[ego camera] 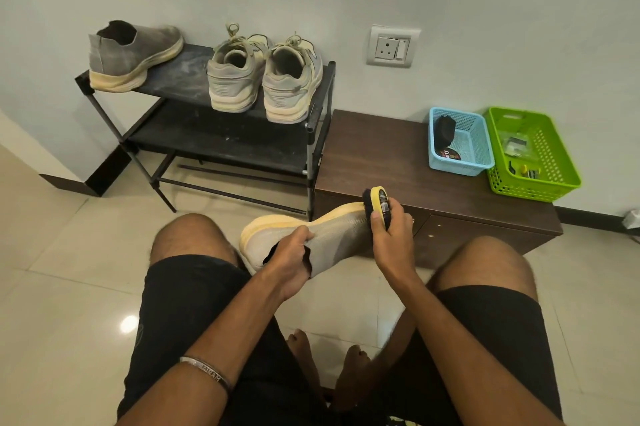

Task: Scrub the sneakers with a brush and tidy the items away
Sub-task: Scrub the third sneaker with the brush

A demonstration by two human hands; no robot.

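A grey knit sneaker (337, 230) with a yellowed sole lies on its side between my knees, toe pointing right. My left hand (292, 259) grips it at the ankle opening, fingers curled into the collar. My right hand (389, 230) holds a yellow-backed brush (379, 205) with black bristles against the toe end of the sneaker. Its matching grey sneaker (133, 55) stands on the left of the black shoe rack (194, 79), on the top shelf. A pair of laced grey sneakers (265, 81) stands on the right of the same shelf, heels toward me.
A low brown cabinet (391, 155) stands right of the rack. On it sit a blue basket (462, 141) with a black item and a tin, and a green basket (533, 155) with small items. A wall socket (393, 46) is above. The floor is glossy tile.
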